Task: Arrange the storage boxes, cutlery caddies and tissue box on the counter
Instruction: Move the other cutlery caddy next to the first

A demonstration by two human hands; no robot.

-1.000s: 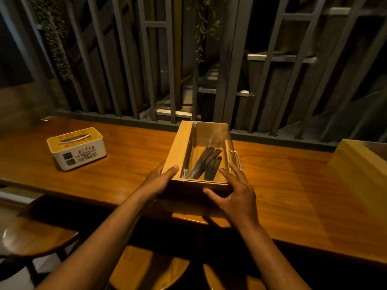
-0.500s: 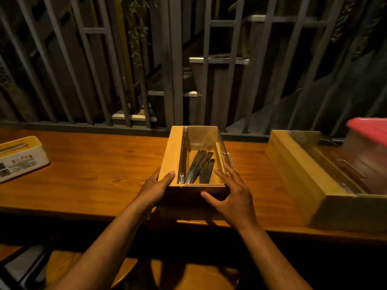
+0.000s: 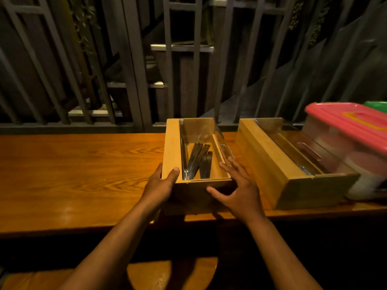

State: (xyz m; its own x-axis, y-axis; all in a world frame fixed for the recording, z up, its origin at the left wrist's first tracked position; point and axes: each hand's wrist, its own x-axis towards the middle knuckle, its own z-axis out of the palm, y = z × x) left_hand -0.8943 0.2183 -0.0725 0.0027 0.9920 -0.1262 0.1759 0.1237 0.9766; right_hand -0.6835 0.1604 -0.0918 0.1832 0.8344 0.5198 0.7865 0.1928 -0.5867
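Since the earlier frames the view has swung rightward: the white tissue box has dropped out on the left, and a second wooden caddy and a pink-lidded box have come fully into sight on the right. Both hands have stayed at the near end of the open-topped wooden cutlery caddy with clear panel, which now sits closer to its neighbour.

That caddy rests on the polished orange-brown wooden counter, its long axis running away from the person, its far end near the grey slatted railing. Several dark flat cutlery handles lie inside it, leaning toward the near end.

The left hand clasps the near left corner, thumb hooked over the top edge, its other fingers hidden behind the wall. The right hand is spread wide, fingers fanned along the near right side and thumb pointing at the front face; whether it touches the wood I cannot tell.

Just to the right, apart by a narrow gap, lies the second long wooden caddy with a clear hinged lid. Touching its far side sits a translucent plastic storage box with a pink lid and yellow handle, blurred. A sliver of green lid shows behind it. No writing is readable anywhere.
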